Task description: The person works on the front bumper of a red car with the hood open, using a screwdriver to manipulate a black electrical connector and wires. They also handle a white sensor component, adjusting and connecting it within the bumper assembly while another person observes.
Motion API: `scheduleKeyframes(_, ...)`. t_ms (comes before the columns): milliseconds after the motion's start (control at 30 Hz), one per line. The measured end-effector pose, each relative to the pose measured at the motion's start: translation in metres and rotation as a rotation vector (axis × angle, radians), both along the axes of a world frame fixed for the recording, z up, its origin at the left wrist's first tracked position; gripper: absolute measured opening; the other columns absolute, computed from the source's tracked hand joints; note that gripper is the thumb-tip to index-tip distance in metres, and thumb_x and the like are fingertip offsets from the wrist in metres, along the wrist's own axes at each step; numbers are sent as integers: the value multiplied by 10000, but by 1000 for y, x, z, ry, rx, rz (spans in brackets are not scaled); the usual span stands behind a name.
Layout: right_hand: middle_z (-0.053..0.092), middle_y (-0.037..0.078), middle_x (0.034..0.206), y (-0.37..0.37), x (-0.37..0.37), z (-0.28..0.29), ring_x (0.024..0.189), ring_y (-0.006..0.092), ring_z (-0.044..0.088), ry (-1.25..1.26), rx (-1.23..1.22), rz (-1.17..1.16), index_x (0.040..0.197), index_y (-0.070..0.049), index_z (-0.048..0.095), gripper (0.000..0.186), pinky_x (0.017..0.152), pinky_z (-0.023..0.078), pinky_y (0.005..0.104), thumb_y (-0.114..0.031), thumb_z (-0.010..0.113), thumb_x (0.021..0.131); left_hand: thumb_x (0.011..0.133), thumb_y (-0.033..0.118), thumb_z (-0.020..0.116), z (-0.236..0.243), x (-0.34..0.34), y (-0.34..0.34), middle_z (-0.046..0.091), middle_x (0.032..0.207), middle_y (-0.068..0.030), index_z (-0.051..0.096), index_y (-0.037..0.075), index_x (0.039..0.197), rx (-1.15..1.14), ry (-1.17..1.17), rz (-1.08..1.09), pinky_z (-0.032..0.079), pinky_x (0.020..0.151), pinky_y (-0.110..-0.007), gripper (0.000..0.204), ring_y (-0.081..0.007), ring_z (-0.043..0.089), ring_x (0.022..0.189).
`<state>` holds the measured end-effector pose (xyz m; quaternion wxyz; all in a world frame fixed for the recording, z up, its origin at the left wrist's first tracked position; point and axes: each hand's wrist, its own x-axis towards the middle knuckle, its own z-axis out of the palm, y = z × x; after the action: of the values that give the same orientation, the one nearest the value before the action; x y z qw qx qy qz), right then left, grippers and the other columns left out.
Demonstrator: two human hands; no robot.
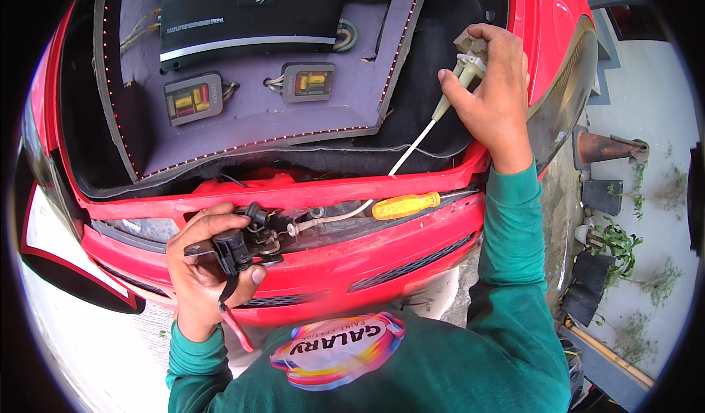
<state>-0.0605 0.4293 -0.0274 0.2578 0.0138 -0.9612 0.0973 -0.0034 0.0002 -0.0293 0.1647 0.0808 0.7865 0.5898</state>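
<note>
My left hand (214,262) is closed on a black metal-and-plastic latch assembly (236,245) at the red car's edge. A red-and-black item (233,323) hangs below it. My right hand (492,97) grips a cream plastic cable fitting (450,93), with a brownish piece at its top, above the open compartment. A white cable (411,147) runs from the fitting down toward the edge, where its pale end section (323,220) reaches the latch. A yellow-handled screwdriver (406,206) lies on the bumper ledge between my hands.
The open compartment holds a purple panel (250,113) with red dots along its edges, a black amplifier box (250,20) and two fuse holders (194,98). The red bumper (360,266) spans below. On the right, several black planters (602,196) with plants stand along a pale wall.
</note>
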Motion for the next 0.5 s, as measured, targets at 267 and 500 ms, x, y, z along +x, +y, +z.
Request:
scheduleKeyframes(267,612,108,1225,3,-1,-2,1147,364,598,27,3,27,1277,-131,610,623,951,481,496,-216,880,722,637,191,923,2,0,3,718,1169,-163,760,-39,1144,43,-24,19,537,1013,-351,581,-231,706,1088)
scheduleKeyframes(500,604,97,1226,4,1,-3,1142,360,599,14,-38,-5,1270,-151,610,622,952,484,497,-231,888,720,704,125,881,14,1,8,730,1106,-110,735,-29,1178,125,-199,64,550,942,-314,520,-189,707,1029)
